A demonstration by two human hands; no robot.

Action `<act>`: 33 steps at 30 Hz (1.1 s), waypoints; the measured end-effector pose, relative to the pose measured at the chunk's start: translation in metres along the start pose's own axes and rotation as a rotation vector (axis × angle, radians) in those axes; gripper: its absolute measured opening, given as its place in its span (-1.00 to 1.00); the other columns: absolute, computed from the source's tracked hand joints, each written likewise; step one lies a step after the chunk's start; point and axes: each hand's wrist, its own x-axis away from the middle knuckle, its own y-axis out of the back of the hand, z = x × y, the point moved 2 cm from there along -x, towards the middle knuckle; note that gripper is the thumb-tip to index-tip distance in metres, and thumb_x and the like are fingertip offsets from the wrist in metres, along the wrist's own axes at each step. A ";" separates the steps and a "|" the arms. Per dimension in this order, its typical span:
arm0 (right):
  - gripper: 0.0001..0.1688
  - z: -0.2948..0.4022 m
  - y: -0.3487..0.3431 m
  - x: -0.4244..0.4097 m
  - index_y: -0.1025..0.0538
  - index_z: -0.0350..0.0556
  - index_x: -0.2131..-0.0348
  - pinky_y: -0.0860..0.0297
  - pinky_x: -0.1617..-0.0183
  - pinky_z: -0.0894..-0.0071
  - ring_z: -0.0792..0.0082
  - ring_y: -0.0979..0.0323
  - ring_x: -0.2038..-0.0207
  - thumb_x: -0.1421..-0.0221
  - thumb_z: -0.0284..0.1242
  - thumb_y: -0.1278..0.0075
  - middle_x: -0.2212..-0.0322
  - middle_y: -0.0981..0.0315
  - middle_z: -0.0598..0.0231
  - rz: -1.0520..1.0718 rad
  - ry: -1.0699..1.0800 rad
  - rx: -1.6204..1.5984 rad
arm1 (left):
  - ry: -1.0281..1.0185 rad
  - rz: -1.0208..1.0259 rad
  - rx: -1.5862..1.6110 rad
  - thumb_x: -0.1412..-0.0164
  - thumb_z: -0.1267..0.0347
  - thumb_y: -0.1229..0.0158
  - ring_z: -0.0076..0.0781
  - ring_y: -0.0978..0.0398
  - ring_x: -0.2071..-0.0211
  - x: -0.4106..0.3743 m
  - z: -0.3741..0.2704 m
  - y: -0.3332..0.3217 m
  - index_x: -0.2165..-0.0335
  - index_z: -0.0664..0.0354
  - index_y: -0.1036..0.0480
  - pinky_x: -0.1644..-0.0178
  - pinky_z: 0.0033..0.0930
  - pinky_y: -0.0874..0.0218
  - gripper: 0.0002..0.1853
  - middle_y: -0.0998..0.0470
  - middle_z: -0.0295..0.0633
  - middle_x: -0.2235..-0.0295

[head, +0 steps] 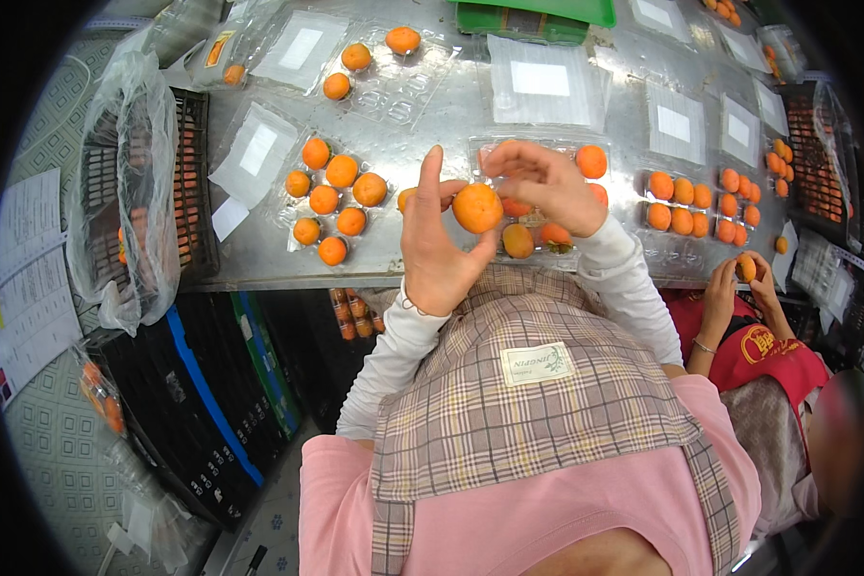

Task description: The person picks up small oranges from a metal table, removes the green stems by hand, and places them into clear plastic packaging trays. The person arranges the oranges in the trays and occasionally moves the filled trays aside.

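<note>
An orange persimmon [477,209] is held between the thumb and fingers of my left hand [435,241], above the near edge of the metal table. Just to its right, my right hand [554,183] has its fingers bent and spread, close to the fruit; whether a fingertip touches it I cannot tell. Beneath my right hand lies a clear plastic tray [479,144] with several persimmons, partly hidden by the hands. Among them are a duller persimmon [518,240] and one with its green calyx showing [555,235]. Another persimmon is mostly hidden behind my left fingers.
Several persimmons [324,199] sit in a tray at left, beside a black crate [196,187] with a plastic bag. Farther back are another clear tray [403,93], white padded sheets [540,79] and a green tray [540,9]. At right, a co-worker's hands [723,291] hold a persimmon near filled trays.
</note>
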 end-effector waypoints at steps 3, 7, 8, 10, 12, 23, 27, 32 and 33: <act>-0.59 -0.003 0.035 0.004 -0.56 -0.19 0.08 -0.43 0.06 0.44 0.50 -0.46 0.19 -0.04 -0.45 -0.16 0.20 -0.55 0.29 -0.195 0.065 0.168 | 0.041 -0.016 0.056 0.12 0.51 -0.41 -0.24 -0.45 0.10 0.001 0.009 -0.001 -0.37 0.19 0.02 -0.04 -0.21 -0.32 0.11 -0.51 -0.10 0.13; -0.54 -0.008 0.069 0.013 -0.58 -0.12 0.09 -0.41 0.05 0.36 0.38 -0.46 0.19 0.01 -0.36 -0.25 0.20 -0.56 0.25 -0.394 0.086 0.668 | 0.113 -0.034 0.113 0.11 0.51 -0.40 -0.29 -0.49 0.12 0.005 0.032 -0.004 -0.36 0.20 0.03 -0.02 -0.25 -0.34 0.11 -0.51 -0.10 0.12; -0.53 -0.012 0.069 0.013 -0.59 -0.10 0.09 -0.40 0.05 0.33 0.33 -0.46 0.19 0.03 -0.35 -0.26 0.21 -0.55 0.24 -0.389 0.140 0.743 | 0.125 -0.032 0.086 0.10 0.52 -0.39 -0.33 -0.51 0.12 0.006 0.042 -0.006 -0.37 0.21 0.04 -0.01 -0.28 -0.36 0.11 -0.52 -0.10 0.11; -0.51 -0.025 0.071 0.012 -0.60 -0.06 0.10 -0.39 0.06 0.25 0.22 -0.44 0.21 0.07 -0.31 -0.28 0.23 -0.55 0.22 -0.378 0.247 0.894 | 0.146 -0.029 0.027 0.10 0.53 -0.39 -0.35 -0.53 0.13 0.006 0.061 -0.013 -0.36 0.21 0.04 -0.01 -0.31 -0.38 0.10 -0.53 -0.11 0.11; -0.48 -0.031 0.064 0.008 -0.61 -0.03 0.10 -0.38 0.04 0.17 0.14 -0.42 0.17 0.12 -0.29 -0.29 0.21 -0.54 0.22 -0.397 0.337 1.081 | 0.163 -0.030 -0.038 0.12 0.54 -0.38 -0.32 -0.53 0.14 0.007 0.078 -0.021 -0.36 0.20 0.01 -0.01 -0.29 -0.38 0.09 -0.53 -0.11 0.13; -0.37 -0.034 0.039 -0.028 -0.59 0.12 0.03 -0.27 -0.02 0.07 0.19 -0.38 0.03 0.16 -0.17 -0.30 0.08 -0.47 0.34 -0.303 0.202 1.313 | 0.000 0.109 -0.435 0.15 0.54 -0.38 -0.03 -0.45 0.12 0.018 0.114 -0.047 -0.31 0.14 -0.15 -0.02 -0.11 -0.29 0.01 -0.49 -0.08 0.19; -0.40 -0.026 0.041 -0.031 -0.62 0.11 0.08 -0.24 -0.01 0.09 0.22 -0.39 0.04 0.17 -0.14 -0.30 0.15 -0.50 0.36 -0.238 0.174 1.369 | -0.018 0.185 -0.532 0.14 0.55 -0.34 0.03 -0.38 0.06 0.016 0.111 -0.043 -0.30 0.13 -0.18 -0.07 -0.08 -0.23 -0.03 -0.48 -0.04 0.14; -0.47 -0.023 0.045 -0.027 -0.64 0.11 0.13 -0.28 0.02 0.10 0.19 -0.42 0.10 0.14 -0.14 -0.28 0.23 -0.54 0.29 -0.264 0.200 1.263 | -0.052 0.062 -0.403 0.14 0.49 -0.38 -0.01 -0.37 0.02 0.013 0.090 -0.034 -0.30 0.13 -0.17 -0.10 -0.10 -0.22 -0.02 -0.47 -0.04 0.09; -0.49 -0.022 0.046 -0.025 -0.64 0.09 0.14 -0.30 0.03 0.13 0.21 -0.43 0.13 0.11 -0.14 -0.28 0.23 -0.55 0.28 -0.282 0.225 1.156 | -0.048 0.044 -0.365 0.13 0.48 -0.39 -0.05 -0.37 0.02 0.011 0.084 -0.032 -0.30 0.13 -0.17 -0.10 -0.12 -0.23 -0.01 -0.48 -0.05 0.07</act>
